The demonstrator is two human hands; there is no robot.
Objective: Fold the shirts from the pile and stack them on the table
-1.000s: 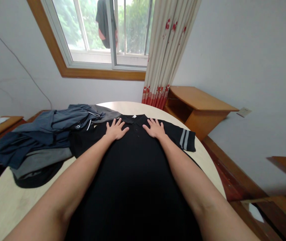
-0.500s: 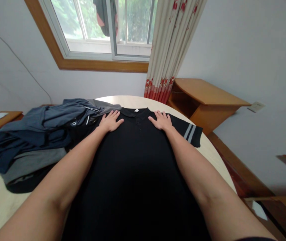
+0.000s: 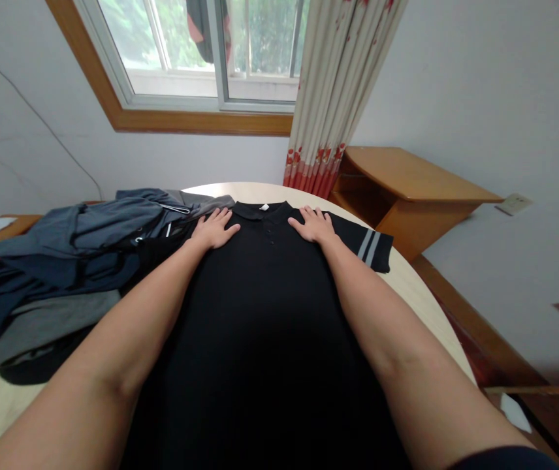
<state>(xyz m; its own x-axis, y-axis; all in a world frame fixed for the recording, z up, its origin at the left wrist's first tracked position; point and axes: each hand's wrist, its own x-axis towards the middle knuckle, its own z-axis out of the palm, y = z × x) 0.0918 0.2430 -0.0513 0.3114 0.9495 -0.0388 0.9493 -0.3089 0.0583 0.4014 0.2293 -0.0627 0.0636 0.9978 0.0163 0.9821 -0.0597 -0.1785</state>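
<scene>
Black shirt (image 3: 264,294): It lay front up on the pale round table (image 3: 424,307), collar (image 3: 246,211) at twelve o'clock, body running towards six; down there the cloth was so dark that the hem could not be told.
Neck: A white tag (image 3: 264,207) showed inside the collar, and small buttons sat on the front just below it.
Left hand (image 3: 215,228): It rested palm down at the shirt's eleven o'clock, on the shoulder beside the collar, fingers spread and thumb pointing inward, pinching nothing.
Right hand (image 3: 313,225): It matched at one o'clock, flat on the other shoulder, fingers fanned, thumb towards the collar, with nothing gripped.
Forearms: Both were bare, reaching in from seven and five o'clock.
Striped sleeve (image 3: 381,253): It stretched towards two o'clock, with two grey bands near its end.
Other sleeve: It could not be told apart from the dark cloth past the left hand.
Clothes heap (image 3: 78,232): Blue-grey, navy and grey pieces were bunched from nine to ten o'clock, just beside the left hand, with a white drawstring (image 3: 175,209) on top.
Backdrop: A wood-framed window (image 3: 201,123) stood near eleven, a cream and red curtain (image 3: 321,111) between twelve and one, and a wooden cabinet (image 3: 421,173) at two.
</scene>
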